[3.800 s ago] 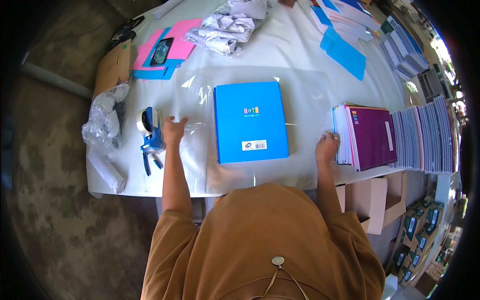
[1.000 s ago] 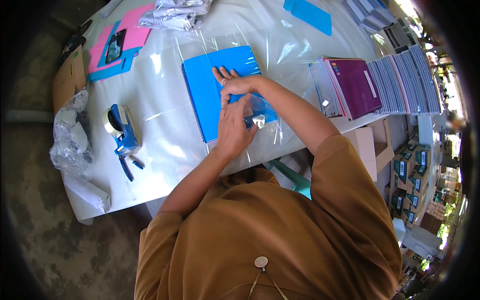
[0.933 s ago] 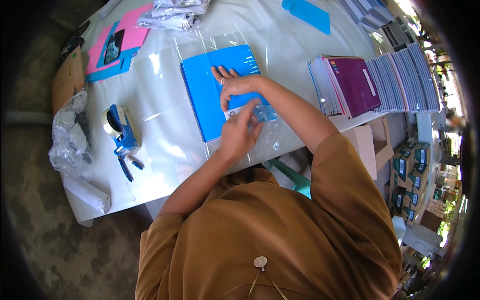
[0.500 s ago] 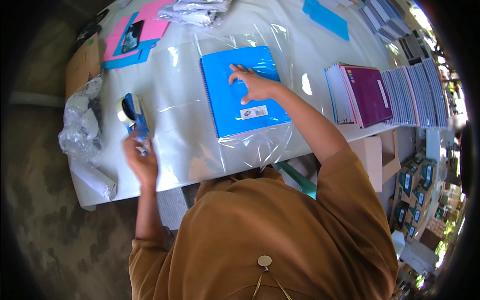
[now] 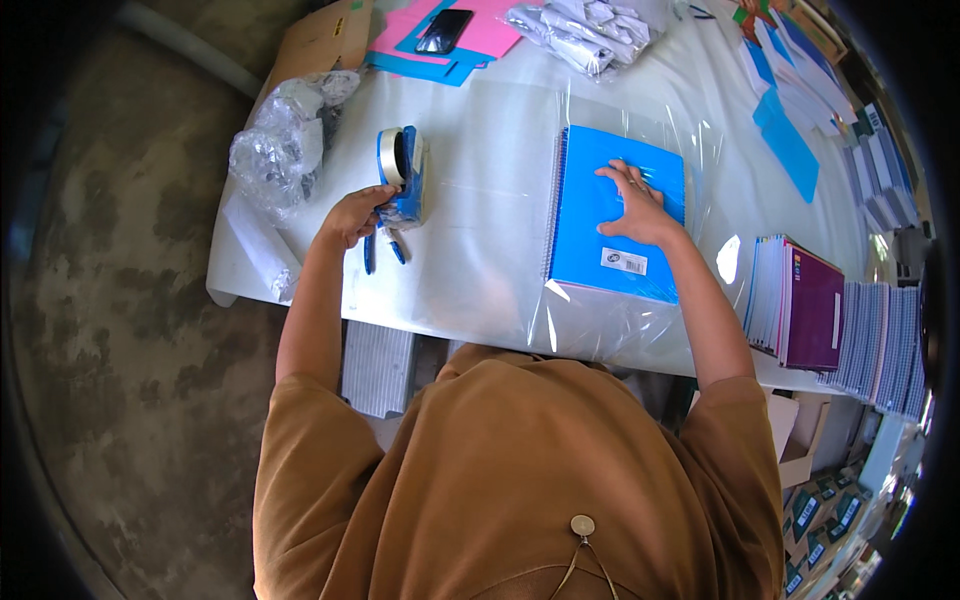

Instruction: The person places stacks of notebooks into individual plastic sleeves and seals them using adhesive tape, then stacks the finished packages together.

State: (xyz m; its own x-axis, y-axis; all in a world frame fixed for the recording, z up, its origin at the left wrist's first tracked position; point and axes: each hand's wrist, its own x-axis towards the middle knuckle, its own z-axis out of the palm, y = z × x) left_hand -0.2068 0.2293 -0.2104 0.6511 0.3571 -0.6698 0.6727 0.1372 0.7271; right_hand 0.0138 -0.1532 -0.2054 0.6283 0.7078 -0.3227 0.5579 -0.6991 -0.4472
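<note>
While the left hand (image 5: 362,215) reaches out to the nine o'clock side, its thumb and fingers come together at the near left edge of the tape dispenser (image 5: 412,205), just below the tape roll (image 5: 393,157); I cannot tell whether they are clamped on the dispenser or on a piece of tape. The right hand (image 5: 642,212) lies on the blue notebook (image 5: 590,250), fingers and thumb spread apart, the thumb pointing toward nine o'clock. That notebook lies flat on the table (image 5: 470,260), right of centre, its spiral binding (image 5: 555,215) along the nine o'clock edge, a white label (image 5: 624,261) near the bottom, and a clear plastic sheet (image 5: 700,150) showing past its edges. Just below the dispenser, at its six to seven o'clock, lie two blue pens or similar tools (image 5: 369,254). Counting from the notebook, a purple notebook (image 5: 812,310) leans at four o'clock against a row of spiral books (image 5: 875,345); a loose blue sheet (image 5: 790,145) sits at two, a wrapped paper bundle (image 5: 585,35) at twelve, pink sheets (image 5: 490,40) at eleven with a phone (image 5: 443,32) beside them, and crumpled plastic (image 5: 290,145) between nine and ten.
</note>
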